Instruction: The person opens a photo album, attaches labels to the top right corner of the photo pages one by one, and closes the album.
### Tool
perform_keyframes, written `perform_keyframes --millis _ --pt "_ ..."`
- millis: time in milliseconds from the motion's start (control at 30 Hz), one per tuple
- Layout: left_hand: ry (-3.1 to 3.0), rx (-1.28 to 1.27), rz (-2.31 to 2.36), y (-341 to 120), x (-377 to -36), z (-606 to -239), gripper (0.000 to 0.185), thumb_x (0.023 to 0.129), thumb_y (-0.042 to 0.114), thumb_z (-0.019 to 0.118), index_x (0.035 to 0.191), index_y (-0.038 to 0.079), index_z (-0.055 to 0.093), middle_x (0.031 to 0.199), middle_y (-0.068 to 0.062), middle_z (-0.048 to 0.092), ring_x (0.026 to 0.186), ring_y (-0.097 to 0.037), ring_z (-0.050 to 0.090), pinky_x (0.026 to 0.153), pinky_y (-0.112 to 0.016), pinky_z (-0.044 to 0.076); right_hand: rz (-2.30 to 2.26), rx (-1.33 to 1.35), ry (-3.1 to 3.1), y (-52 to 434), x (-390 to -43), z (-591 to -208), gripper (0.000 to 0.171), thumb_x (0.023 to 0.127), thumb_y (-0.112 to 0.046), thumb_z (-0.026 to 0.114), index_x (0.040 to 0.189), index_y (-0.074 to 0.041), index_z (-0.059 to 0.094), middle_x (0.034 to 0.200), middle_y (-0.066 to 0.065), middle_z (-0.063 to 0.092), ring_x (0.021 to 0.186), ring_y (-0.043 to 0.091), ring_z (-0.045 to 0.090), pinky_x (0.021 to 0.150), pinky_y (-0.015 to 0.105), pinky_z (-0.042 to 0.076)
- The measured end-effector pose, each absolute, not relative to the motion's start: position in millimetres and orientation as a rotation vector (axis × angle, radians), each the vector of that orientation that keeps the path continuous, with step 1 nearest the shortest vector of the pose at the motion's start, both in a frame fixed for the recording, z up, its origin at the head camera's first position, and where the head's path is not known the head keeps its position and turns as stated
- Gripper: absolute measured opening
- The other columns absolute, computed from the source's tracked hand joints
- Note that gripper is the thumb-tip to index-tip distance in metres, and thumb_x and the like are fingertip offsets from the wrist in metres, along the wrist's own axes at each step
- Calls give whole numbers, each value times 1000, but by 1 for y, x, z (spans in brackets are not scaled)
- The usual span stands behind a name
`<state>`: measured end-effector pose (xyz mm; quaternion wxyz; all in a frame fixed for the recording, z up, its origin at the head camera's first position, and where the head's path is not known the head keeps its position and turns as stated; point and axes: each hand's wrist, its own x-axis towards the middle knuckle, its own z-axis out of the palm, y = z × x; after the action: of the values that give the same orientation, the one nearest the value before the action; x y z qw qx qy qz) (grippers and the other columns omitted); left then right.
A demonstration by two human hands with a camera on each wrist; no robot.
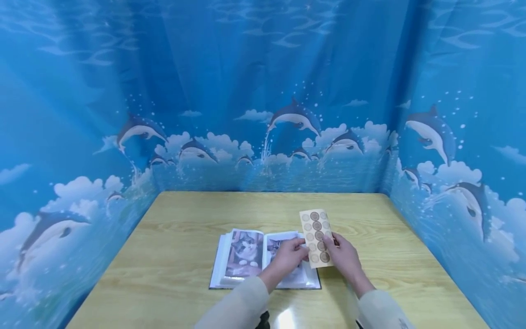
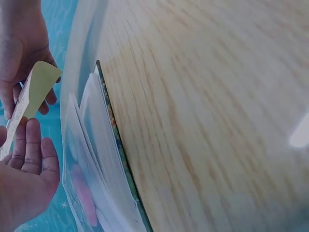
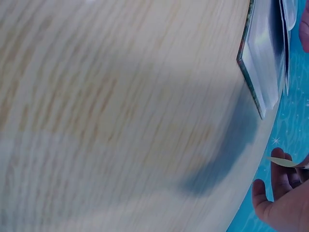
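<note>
A cream sheet of round stickers [image 1: 306,227], printed with rows of brown and pale circles, is held up above the right side of an open photo album [image 1: 215,274]. My right hand [image 1: 347,259] grips the sheet by its right edge, thumb on the front. At the lower left edge my left hand [image 1: 286,257] pinches it. In the left wrist view the sheet [image 2: 41,89] bends slightly between the left hand [image 2: 29,179] and the right hand [image 2: 24,43]. The album shows a cat photo [image 1: 245,251] on its left page; my left hand partly covers the right-page photo.
The album lies on a wood-grain table [image 1: 172,237]. Blue curtains [image 1: 230,82] printed with dolphins and clouds stand along the table's back and both sides. A bright light reflection [image 1: 285,318] shows near the front edge.
</note>
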<state>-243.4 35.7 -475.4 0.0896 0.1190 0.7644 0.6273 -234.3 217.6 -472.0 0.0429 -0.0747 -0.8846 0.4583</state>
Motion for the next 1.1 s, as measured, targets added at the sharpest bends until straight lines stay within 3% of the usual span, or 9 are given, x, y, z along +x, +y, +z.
perform_keyframes --millis 200,367,533,833,1100 --pt "2167 261 1945 34 -239 -476 16 93 8 64 103 -3 71 79 -7 71 71 -16 67 68 -34 58 1381 -228 -2679 212 -236 -471 67 103 -48 47 143 5 44 131 29 57 118 41 55 103 55 42" --pt "2116 206 2019 36 -237 -477 16 94 8 63 95 -6 70 76 -11 69 64 -13 61 65 -34 58 1404 -218 -2666 208 -236 -470 63 103 -45 49 142 5 47 130 28 58 117 40 56 103 55 41" --pt "2100 199 2019 33 -235 -477 17 95 9 63 92 -5 70 74 -10 67 61 -11 57 60 -26 53 1430 -225 -2659 205 -236 -471 62 102 -44 50 143 3 47 129 26 59 115 37 57 101 53 43" --pt "2061 186 2039 33 -233 -477 16 95 10 62 91 -3 70 74 -4 67 64 -11 60 62 -25 55 1429 -224 -2650 204 -236 -473 63 103 -44 48 143 3 46 132 27 57 117 39 56 101 53 44" --pt "2026 82 2077 27 -238 -475 17 95 13 62 96 -1 72 77 -4 67 66 -12 61 64 -27 56 1384 -187 -2698 203 -228 -467 69 103 -47 47 148 3 37 147 31 40 133 48 41 107 61 36"
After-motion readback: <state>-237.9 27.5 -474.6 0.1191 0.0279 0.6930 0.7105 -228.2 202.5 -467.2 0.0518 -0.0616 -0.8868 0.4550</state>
